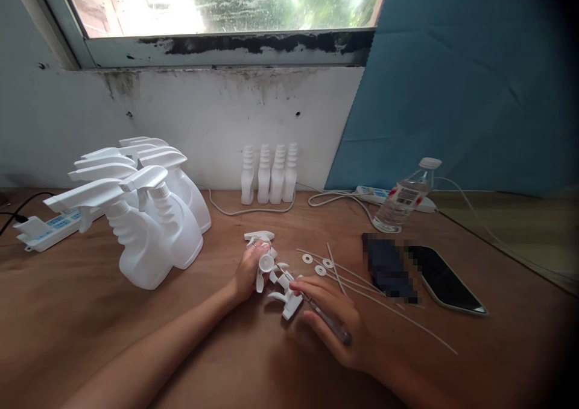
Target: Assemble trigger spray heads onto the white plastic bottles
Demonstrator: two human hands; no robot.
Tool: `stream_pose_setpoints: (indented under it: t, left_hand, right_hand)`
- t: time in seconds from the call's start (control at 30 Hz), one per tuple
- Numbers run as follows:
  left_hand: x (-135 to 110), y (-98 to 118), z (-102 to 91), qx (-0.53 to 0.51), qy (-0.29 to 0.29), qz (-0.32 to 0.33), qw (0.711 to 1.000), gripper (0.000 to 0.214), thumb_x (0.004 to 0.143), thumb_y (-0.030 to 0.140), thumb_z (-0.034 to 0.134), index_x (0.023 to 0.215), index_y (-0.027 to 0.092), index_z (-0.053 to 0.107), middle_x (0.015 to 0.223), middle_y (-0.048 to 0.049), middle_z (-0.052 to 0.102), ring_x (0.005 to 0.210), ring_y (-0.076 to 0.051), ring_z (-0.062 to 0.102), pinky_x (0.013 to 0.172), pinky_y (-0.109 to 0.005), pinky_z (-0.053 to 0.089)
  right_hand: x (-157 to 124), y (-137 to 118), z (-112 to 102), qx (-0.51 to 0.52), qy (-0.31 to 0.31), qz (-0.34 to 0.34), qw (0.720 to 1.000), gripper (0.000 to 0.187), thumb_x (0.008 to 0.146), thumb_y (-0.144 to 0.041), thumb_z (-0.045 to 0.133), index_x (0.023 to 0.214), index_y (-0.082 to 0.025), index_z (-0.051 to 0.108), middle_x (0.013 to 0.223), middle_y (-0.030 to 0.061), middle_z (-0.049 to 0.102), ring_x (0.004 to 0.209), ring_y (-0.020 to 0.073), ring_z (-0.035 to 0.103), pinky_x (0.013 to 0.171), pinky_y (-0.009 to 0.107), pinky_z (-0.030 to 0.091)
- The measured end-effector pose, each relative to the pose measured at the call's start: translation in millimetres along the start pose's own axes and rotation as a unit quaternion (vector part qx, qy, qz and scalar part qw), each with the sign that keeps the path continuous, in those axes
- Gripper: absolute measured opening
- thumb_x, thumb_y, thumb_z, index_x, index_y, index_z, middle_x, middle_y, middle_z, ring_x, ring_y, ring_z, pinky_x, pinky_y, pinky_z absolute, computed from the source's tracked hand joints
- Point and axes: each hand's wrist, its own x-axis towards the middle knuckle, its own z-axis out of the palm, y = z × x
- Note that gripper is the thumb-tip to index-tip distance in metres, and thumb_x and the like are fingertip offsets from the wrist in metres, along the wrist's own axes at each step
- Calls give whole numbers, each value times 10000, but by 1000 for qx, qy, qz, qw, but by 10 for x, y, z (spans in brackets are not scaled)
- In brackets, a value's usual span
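My left hand (246, 272) is closed on a white trigger spray head (266, 263), its round collar facing me. In my right hand (344, 327) is a screwdriver (329, 323) with a see-through handle. Its thin shaft points left, and the tip is at or close to the collar; whether it touches I cannot tell. More white spray heads (289, 303) lie on the table between the hands, partly behind my right fingers. Just right of them are several white ring washers (307, 258) and thin dip tubes (407, 316).
Several white spray bottles (149, 246) with heads stand at left, near a power strip (49, 228). Small white bottles (265, 183) line the wall. At right are a tilted water bottle (400, 201), another power strip (368, 193), a dark, blurred item (389, 267) and a phone (450, 279).
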Motion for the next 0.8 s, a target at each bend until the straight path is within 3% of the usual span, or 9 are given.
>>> stream_pose_setpoints:
  t: [0.13,0.33,0.57,0.8]
  left_hand:
    - [25,-31,1,3,13,-4,1000,436,747,538,634,737,180,385,518,63,404,382,-53,327,381,-192,246]
    - [53,-164,-46,57,-9,9,998,421,774,530,629,784,170,412,555,70,391,450,-47,335,446,-178,290]
    - [68,-259,-83,101,8,38,994,371,829,510,586,827,166,444,570,60,424,471,-51,375,460,-170,309]
    - [44,-147,-16,53,2,-11,999,417,815,581,546,853,208,362,493,79,441,304,-53,288,299,-166,189]
  right_hand:
    - [-9,5,53,4,-4,13,1000,409,884,-104,498,1280,-206,529,1136,93,644,1040,184,630,896,275,510]
    - [-45,19,104,30,42,129,990,199,932,-155,450,1078,-218,570,866,13,680,750,126,663,699,216,512]
    - [-20,-35,150,-43,54,62,996,217,884,-99,469,1050,-211,554,856,24,644,765,143,643,720,248,507]
    - [5,-53,284,-94,41,27,994,389,867,-49,475,1228,-191,492,1081,104,617,993,191,620,867,320,519]
